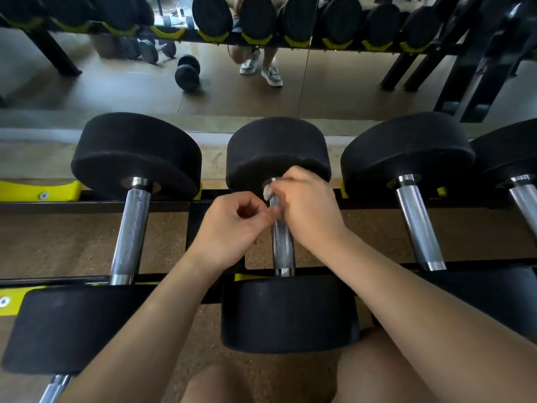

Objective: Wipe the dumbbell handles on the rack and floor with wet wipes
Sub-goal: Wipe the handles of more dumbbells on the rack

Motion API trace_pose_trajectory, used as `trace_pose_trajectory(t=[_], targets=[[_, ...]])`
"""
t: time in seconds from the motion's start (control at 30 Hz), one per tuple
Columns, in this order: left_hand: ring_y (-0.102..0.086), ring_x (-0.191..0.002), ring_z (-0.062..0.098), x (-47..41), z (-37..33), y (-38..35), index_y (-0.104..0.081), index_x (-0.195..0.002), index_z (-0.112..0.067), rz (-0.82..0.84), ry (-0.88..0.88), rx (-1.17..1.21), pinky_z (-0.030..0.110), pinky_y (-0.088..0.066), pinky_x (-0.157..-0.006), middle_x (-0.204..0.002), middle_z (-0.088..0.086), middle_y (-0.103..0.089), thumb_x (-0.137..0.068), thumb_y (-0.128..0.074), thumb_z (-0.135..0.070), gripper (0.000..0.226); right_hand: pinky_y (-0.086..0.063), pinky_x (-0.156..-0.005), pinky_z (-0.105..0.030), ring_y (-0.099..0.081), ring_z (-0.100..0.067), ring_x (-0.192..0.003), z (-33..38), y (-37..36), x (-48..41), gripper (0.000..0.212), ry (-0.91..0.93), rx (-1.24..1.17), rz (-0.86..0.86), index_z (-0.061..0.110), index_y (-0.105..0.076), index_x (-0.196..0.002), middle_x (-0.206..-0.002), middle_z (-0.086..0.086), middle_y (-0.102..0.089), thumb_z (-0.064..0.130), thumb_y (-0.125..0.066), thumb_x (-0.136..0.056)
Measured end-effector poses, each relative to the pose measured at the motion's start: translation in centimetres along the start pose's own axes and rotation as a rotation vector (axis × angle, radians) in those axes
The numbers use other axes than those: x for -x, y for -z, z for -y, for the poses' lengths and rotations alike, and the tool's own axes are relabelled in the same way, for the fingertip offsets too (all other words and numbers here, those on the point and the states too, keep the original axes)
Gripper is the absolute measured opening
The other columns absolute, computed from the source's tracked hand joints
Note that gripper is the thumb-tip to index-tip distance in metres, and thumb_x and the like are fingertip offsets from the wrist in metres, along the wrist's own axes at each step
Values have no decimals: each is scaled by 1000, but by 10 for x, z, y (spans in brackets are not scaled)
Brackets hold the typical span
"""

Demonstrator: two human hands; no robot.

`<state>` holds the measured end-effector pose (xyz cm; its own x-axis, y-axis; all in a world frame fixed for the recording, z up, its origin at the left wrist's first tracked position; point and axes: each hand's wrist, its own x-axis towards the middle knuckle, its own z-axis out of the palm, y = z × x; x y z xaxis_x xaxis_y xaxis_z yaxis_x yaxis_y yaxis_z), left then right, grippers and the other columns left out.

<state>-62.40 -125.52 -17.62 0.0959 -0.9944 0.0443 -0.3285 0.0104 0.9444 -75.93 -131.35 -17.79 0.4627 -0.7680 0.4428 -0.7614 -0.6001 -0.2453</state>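
**On the rack: both hands at the middle handle**

On the rack [96, 205], a left dumbbell [130, 228] lies alongside. The left hand [229, 228] is curled beside the middle dumbbell's handle [283, 245]; what it pinches I cannot tell. That handle runs straight away from the person. The right hand [311, 210] clamps a wet wipe [267, 192] round its far end. A right dumbbell [418, 228] crowds close.

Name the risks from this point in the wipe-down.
1. The right hand bunches the wet wipe at the far end of the middle handle; the knurled length below it may be missed.
2. That hand sits tight against the far head; if it rolls, the hand might get pinched.
3. The left hand works at the same spot; whether it pinches the wipe is unclear, but pulling could tear it.
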Motion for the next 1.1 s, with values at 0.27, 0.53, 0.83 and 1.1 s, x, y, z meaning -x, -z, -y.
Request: trace_pose_trajectory(t=[0.27,0.53,0.83,1.1], targets=[[-53,-60,9,-2,9,2,-66,-72,-11,6,54,-56,36,-52,-65,-63,1,-59,-85,-71,-31,24,-54,-69,-35,-61,-17,-78,-8,7,3,13,-107,-93,-40,12,-74,-90,-89,-4,-64,10,-61,-91],[-56,-64,5,4,10,-3,-66,-83,-20,34,48,-4,26,-49,-64,-72,-3,-64,-83,-73,-16,8,-48,-68,-20,-59,-3,-75,-5,24,20,12,-169,-252,209,22,-75,-93,-86,9,-64,17,-65,-90],[-62,-65,14,-24,-4,-20,-71,-73,-23,-252,-59,-556,29,-46,-61,-63,-6,-63,-85,-66,-47,28,-54,-59,-18,-67,-4,-61,-7,27,45,16,-477,-645,264,22,-73,-81,-73,4,-69,8,-67,-87],[-61,-62,25,-49,-18,-41,-52,-61,-15,-323,-124,-880,30,-44,-56,-59,1,-56,-92,-53,-53,49,-55,-61,-18,-69,-9,-77,-14,27,41,13,-738,-888,106,19,-71,-93,-91,1,-68,8,-64,-90]])
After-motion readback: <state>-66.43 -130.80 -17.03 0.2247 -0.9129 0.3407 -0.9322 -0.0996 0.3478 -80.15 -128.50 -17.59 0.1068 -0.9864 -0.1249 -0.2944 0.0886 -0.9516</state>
